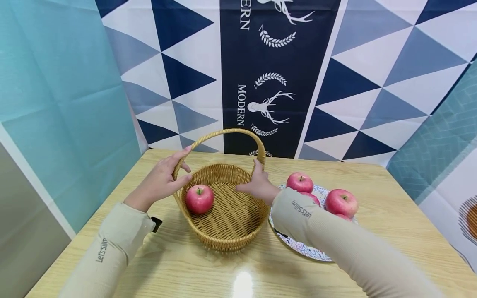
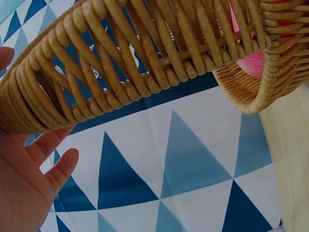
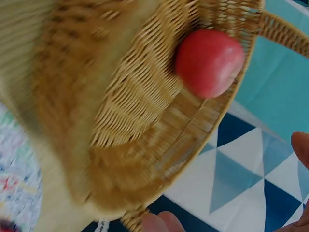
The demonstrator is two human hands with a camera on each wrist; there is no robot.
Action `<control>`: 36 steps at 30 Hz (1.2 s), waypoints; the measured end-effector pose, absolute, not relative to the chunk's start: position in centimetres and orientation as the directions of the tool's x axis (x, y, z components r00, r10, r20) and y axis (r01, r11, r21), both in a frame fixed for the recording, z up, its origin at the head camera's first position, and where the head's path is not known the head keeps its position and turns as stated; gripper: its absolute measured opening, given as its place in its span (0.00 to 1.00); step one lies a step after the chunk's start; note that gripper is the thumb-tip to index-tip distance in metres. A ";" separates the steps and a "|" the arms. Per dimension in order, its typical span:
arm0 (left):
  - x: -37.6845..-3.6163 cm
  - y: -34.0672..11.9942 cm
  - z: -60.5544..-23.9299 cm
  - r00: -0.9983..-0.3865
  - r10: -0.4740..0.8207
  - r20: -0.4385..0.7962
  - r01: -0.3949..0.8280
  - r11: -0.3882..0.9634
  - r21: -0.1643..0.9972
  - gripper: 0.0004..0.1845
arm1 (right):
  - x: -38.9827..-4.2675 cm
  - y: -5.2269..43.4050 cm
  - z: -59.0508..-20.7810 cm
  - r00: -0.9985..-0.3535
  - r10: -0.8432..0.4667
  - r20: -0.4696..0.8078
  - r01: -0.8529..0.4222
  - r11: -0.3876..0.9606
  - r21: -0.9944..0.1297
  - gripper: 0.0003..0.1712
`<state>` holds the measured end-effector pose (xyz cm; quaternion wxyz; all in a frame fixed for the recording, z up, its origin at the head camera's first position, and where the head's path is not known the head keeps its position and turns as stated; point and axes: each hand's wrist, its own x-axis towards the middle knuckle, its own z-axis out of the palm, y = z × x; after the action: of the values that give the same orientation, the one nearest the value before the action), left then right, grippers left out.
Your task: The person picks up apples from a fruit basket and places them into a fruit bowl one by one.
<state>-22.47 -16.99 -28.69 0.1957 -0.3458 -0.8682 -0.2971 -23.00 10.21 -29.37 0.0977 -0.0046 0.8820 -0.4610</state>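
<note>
One apple [image 1: 199, 198] lies in the wicker basket [image 1: 227, 223], on the left part of its woven floor, close to the wall; in the right wrist view the same apple [image 3: 208, 62] shows against the inner weave. The basket stands on the tabletop [image 1: 387, 194] a little left of the middle, its arched handle [image 1: 223, 132] upright over it. The left hand [image 1: 160, 182] is at the left foot of the handle: its fingers [image 1: 182, 155] lie fairly straight along the wicker there, thumb below against the rim, and the left wrist view shows the palm [image 2: 19, 193] open beside the weave rather than clenched round it. The right hand [image 1: 258, 186] rests at the right foot of the handle, fingers loosely extended against the rim; whether they actually grip it I cannot tell.

Just right of the basket, touching or nearly touching it, sits a patterned plate [image 1: 298, 246] with more red apples on it: one [image 1: 299, 182] at the far side, one [image 1: 340, 203] to the right, and others partly hidden behind the right sleeve [image 1: 335, 236].

The tabletop is pale wood with a glossy sheen. Behind its far edge hangs a cloth [image 1: 335, 82] of blue, grey and white triangles with a dark central band bearing a white stag and the word MODERN. A teal sheet [image 1: 56, 103] closes the left side.
</note>
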 end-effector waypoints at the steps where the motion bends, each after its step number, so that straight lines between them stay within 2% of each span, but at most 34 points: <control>1: -22.5 -17.0 -28.7 -0.685 0.483 0.545 0.716 0.585 0.382 0.34 | -23.0 9.8 -29.5 -0.980 -0.111 -0.166 0.074 0.573 -0.816 0.64; 8: -22.7 -17.0 -28.9 -0.687 0.481 0.545 0.714 0.588 0.380 0.34 | -22.7 7.2 -30.3 -0.973 -0.189 -0.131 -0.022 0.645 -0.764 0.65; 11: -22.9 -16.7 -28.9 -0.669 0.491 0.558 0.731 0.572 0.372 0.34 | -22.8 6.5 -30.2 -0.953 -0.285 -0.104 -0.127 0.686 -0.716 0.63; 13: -23.0 -16.7 -28.9 -0.652 0.493 0.577 0.745 0.559 0.364 0.35 | -23.3 6.0 -29.9 -0.918 -0.391 -0.067 -0.244 0.690 -0.681 0.60; 16: -23.1 -16.8 -29.1 -0.631 0.490 0.601 0.760 0.546 0.353 0.38 | -24.7 5.4 -29.7 -0.823 -0.567 -0.016 -0.431 0.644 -0.632 0.56; 18: -23.1 -16.9 -29.2 -0.630 0.486 0.606 0.761 0.543 0.355 0.39 | -25.7 5.1 -29.8 -0.764 -0.645 -0.002 -0.502 0.598 -0.625 0.55; 23: -23.2 -16.7 -29.3 -0.646 0.484 0.590 0.750 0.545 0.375 0.37 | -27.6 5.1 -30.1 -0.699 -0.714 -0.037 -0.521 0.544 -0.657 0.55; 29: -23.6 -15.6 -29.1 -0.658 0.499 0.564 0.747 0.532 0.399 0.35 | -29.0 5.5 -31.0 -0.648 -0.758 -0.079 -0.538 0.528 -0.657 0.60; 31: -23.4 -15.7 -29.1 -0.681 0.491 0.543 0.726 0.552 0.410 0.35 | -29.3 5.2 -31.5 -0.600 -0.798 -0.052 -0.571 0.474 -0.670 0.61; 34: -22.8 -16.4 -29.0 -0.718 0.467 0.516 0.688 0.586 0.427 0.36 | -29.6 4.0 -32.3 -0.493 -0.870 0.022 -0.644 0.348 -0.682 0.63; 36: -22.6 -16.9 -28.9 -0.719 0.458 0.523 0.686 0.588 0.428 0.36 | -29.7 3.2 -32.6 -0.452 -0.890 0.057 -0.671 0.298 -0.679 0.64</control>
<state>-22.60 -16.85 -28.95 0.1820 -0.3279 -0.8724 -0.3136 -29.71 3.25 -32.64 0.1686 -0.4954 0.7876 -0.3253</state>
